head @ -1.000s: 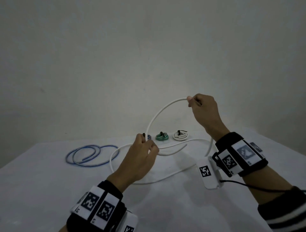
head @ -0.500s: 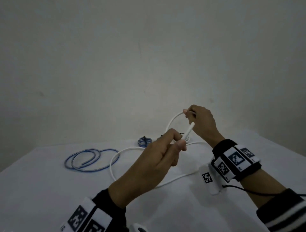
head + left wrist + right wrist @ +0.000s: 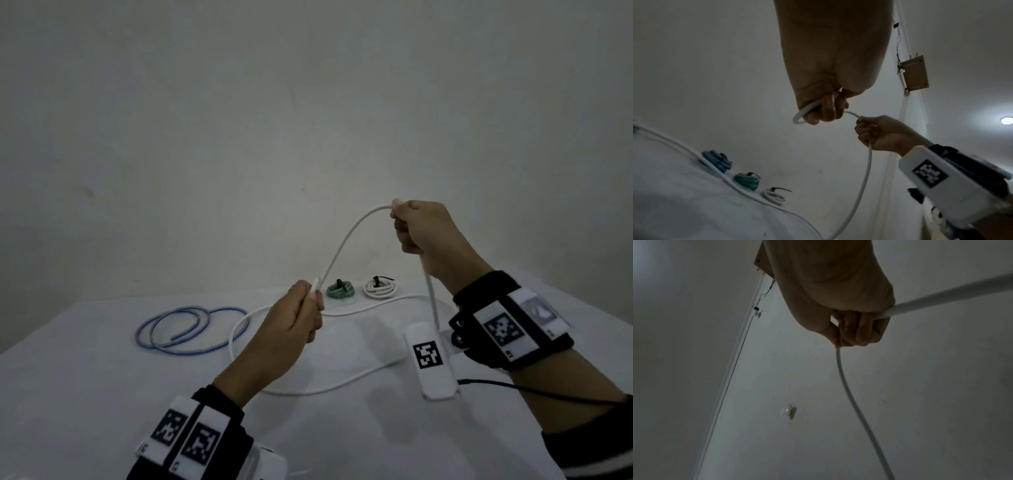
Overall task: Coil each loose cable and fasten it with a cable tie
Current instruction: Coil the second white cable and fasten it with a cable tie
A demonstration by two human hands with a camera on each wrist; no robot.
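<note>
A long white cable (image 3: 346, 236) arches above the table between both hands. My left hand (image 3: 301, 317) grips it near its end, with a small loop curled round the fingers (image 3: 818, 113) in the left wrist view. My right hand (image 3: 416, 228) is raised higher and to the right, pinching the cable at the top of the arch (image 3: 838, 344). The rest of the white cable (image 3: 308, 390) trails in a wide loop on the table. A loose blue cable (image 3: 191, 329) lies in rough loops at the left.
Coils fastened with black ties sit at the table's back: a green one (image 3: 339, 289), a white one (image 3: 379, 287) and a blue one (image 3: 716, 160). The table (image 3: 85, 394) is covered in white cloth, with a plain wall close behind it.
The hands came close together half a second ago, then spread again. My right hand has risen up and right, drawing a new arch of white cable; the left dropped back toward the table.
</note>
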